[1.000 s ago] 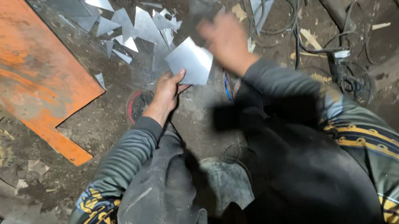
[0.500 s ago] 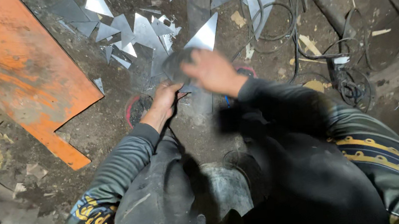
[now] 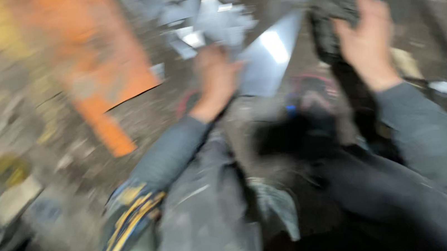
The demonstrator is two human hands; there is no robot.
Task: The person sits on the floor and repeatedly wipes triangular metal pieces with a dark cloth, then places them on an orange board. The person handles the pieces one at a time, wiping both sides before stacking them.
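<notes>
The picture is blurred by motion. My left hand (image 3: 216, 78) grips the lower edge of a shiny, pointed sheet-metal piece (image 3: 274, 52) that slants up to the right. My right hand (image 3: 366, 42) is raised at the upper right and closed on a dark, rough cloth-like thing (image 3: 329, 18) that hangs down past my wrist. Beyond the hands lies a heap of several cut metal offcuts (image 3: 205, 18) on the dirty floor. My knees in grey trousers fill the lower middle.
A large orange metal sheet (image 3: 86, 57) lies on the floor at the left. A red round object (image 3: 311, 84) sits on the floor under the held piece. Blurred clutter, with something yellow (image 3: 10, 169), lies at the lower left.
My right hand has moved from the metal piece to the upper right and now holds the dark cloth-like thing. The left hand keeps the metal piece. The view has shifted.
</notes>
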